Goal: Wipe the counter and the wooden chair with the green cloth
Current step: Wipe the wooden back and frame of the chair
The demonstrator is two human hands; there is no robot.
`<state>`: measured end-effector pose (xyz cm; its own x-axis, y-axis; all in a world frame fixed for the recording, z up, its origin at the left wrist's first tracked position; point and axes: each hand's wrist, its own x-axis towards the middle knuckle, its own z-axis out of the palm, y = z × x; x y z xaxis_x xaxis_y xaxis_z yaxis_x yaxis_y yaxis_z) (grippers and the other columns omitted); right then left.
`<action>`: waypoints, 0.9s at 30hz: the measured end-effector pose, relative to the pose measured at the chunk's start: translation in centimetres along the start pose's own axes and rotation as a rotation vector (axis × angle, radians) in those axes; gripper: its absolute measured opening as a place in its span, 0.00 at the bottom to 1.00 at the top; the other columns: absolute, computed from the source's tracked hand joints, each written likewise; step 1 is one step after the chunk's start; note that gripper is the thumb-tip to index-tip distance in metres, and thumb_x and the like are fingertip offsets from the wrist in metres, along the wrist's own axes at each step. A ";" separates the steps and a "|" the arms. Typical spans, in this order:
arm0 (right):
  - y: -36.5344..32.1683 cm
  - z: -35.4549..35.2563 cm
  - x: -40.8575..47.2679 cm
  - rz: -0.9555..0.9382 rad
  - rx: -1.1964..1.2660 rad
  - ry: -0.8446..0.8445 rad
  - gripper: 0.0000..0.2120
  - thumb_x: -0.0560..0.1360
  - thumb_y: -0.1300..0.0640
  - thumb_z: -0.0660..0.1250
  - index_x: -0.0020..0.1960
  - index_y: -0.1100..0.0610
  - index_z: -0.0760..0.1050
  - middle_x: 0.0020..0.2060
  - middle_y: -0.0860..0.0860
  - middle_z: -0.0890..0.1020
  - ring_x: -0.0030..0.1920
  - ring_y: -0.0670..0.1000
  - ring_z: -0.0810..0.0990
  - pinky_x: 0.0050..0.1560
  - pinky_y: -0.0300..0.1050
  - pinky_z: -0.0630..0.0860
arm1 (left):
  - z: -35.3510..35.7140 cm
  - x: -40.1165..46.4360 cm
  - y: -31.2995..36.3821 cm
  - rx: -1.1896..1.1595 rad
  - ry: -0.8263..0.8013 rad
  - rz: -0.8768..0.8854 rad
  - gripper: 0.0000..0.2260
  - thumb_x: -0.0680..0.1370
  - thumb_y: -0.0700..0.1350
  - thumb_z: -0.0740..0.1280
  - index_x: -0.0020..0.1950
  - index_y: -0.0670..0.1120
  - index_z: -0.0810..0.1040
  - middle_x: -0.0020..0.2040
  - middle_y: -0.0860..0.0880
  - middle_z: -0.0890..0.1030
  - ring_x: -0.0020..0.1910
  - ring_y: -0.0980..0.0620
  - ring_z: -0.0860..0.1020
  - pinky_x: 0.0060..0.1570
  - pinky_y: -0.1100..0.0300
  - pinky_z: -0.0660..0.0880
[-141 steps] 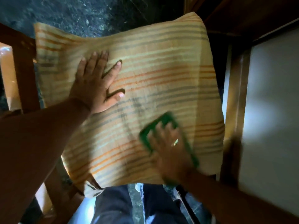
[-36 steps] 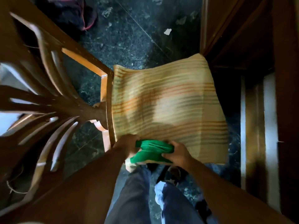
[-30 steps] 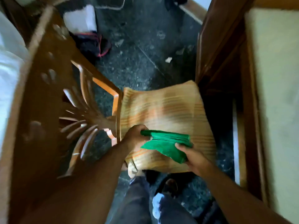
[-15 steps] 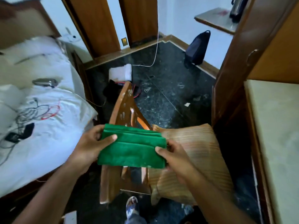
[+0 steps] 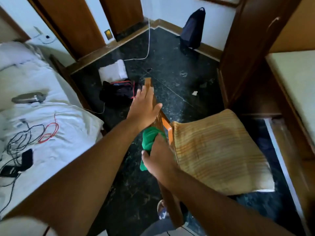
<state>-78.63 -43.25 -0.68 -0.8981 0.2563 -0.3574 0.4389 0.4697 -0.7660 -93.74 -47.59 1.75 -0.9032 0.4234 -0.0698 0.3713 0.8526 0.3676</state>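
The wooden chair stands in the middle of the view, its backrest seen edge-on and a striped tan cushion on its seat. My left hand lies on the top of the backrest, fingers around its edge. My right hand presses the bunched green cloth against the left side of the backrest, lower down. The pale counter runs along the right edge, apart from both hands.
A bed with white sheets, cables and a phone fills the left. A dark bag and a white bundle lie on the dark floor behind the chair. A dark wooden cabinet stands at the right, a backpack at the far wall.
Both hands held the folded cloth in front of me half a second ago. Now my left hand has let go and sits on the backrest, and my right hand holds the cloth bunched against the chair.
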 end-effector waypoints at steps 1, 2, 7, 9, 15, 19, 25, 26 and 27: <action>-0.6 -0.2 0.5 -0.016 -0.021 0.000 0.33 0.76 0.52 0.70 0.74 0.59 0.60 0.67 0.56 0.74 0.65 0.55 0.76 0.66 0.52 0.74 | 0.5 1.2 0.1 0.081 -0.021 0.013 0.35 0.82 0.57 0.58 0.82 0.43 0.47 0.83 0.40 0.47 0.81 0.39 0.46 0.78 0.42 0.50; -0.7 -0.4 0.3 -0.027 -0.036 -0.008 0.34 0.76 0.53 0.70 0.76 0.60 0.58 0.70 0.56 0.72 0.69 0.55 0.74 0.69 0.52 0.72 | 0.9 2.0 0.1 0.140 -0.052 0.021 0.36 0.83 0.57 0.57 0.82 0.41 0.45 0.83 0.40 0.45 0.81 0.40 0.44 0.79 0.42 0.49; 4.6 -1.6 -8.4 -0.069 -0.112 -0.250 0.45 0.77 0.53 0.67 0.81 0.54 0.39 0.80 0.50 0.54 0.79 0.50 0.55 0.79 0.47 0.55 | 2.6 3.2 -0.9 0.123 -0.060 0.028 0.33 0.84 0.55 0.53 0.81 0.38 0.43 0.82 0.40 0.42 0.81 0.41 0.41 0.79 0.45 0.47; 6.0 -1.5 -10.0 -0.088 -0.148 -0.307 0.46 0.78 0.51 0.66 0.81 0.54 0.35 0.81 0.48 0.48 0.80 0.47 0.49 0.78 0.41 0.48 | 2.9 3.2 -1.0 0.106 -0.056 0.026 0.33 0.85 0.55 0.52 0.81 0.38 0.44 0.82 0.40 0.41 0.81 0.42 0.41 0.78 0.47 0.47; 2.6 -1.2 -0.1 -0.126 0.183 -0.260 0.33 0.80 0.47 0.63 0.78 0.59 0.55 0.75 0.58 0.66 0.75 0.57 0.66 0.74 0.59 0.65 | 2.7 3.0 -1.0 0.100 -0.062 0.032 0.32 0.85 0.53 0.52 0.81 0.37 0.45 0.82 0.39 0.43 0.81 0.41 0.41 0.79 0.49 0.45; 5.1 -1.5 0.7 -0.154 0.459 -0.337 0.24 0.84 0.48 0.56 0.79 0.50 0.59 0.74 0.50 0.69 0.76 0.45 0.65 0.76 0.49 0.63 | 2.7 3.1 -1.0 0.093 -0.029 0.040 0.31 0.85 0.52 0.53 0.81 0.37 0.47 0.82 0.38 0.45 0.81 0.39 0.44 0.78 0.52 0.44; 13.7 -3.0 -6.7 -0.030 0.658 -0.633 0.19 0.78 0.47 0.64 0.66 0.31 0.71 0.64 0.31 0.75 0.66 0.34 0.72 0.62 0.31 0.72 | 2.8 2.2 -1.3 -0.108 0.047 -0.041 0.30 0.85 0.54 0.51 0.82 0.43 0.45 0.83 0.42 0.44 0.81 0.42 0.41 0.77 0.52 0.43; 14.4 -2.7 -6.5 0.004 0.696 -0.674 0.22 0.77 0.50 0.65 0.67 0.32 0.71 0.63 0.36 0.78 0.64 0.37 0.76 0.60 0.33 0.75 | 2.9 1.4 -1.5 -0.164 0.055 -0.079 0.29 0.85 0.54 0.50 0.82 0.43 0.45 0.83 0.42 0.44 0.81 0.42 0.40 0.78 0.50 0.42; 15.0 -2.1 -5.8 0.032 0.733 -0.690 0.25 0.77 0.54 0.65 0.69 0.32 0.69 0.60 0.40 0.81 0.60 0.37 0.79 0.56 0.31 0.76 | 3.1 0.4 -1.8 -0.218 0.053 -0.116 0.29 0.86 0.54 0.50 0.82 0.42 0.45 0.83 0.42 0.43 0.81 0.43 0.39 0.79 0.48 0.41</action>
<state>-66.82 -35.97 -8.99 -0.8082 -0.3948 -0.4370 0.5459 -0.2236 -0.8075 -94.08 -47.98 -1.75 -0.9491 0.3055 -0.0766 0.2150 0.8061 0.5513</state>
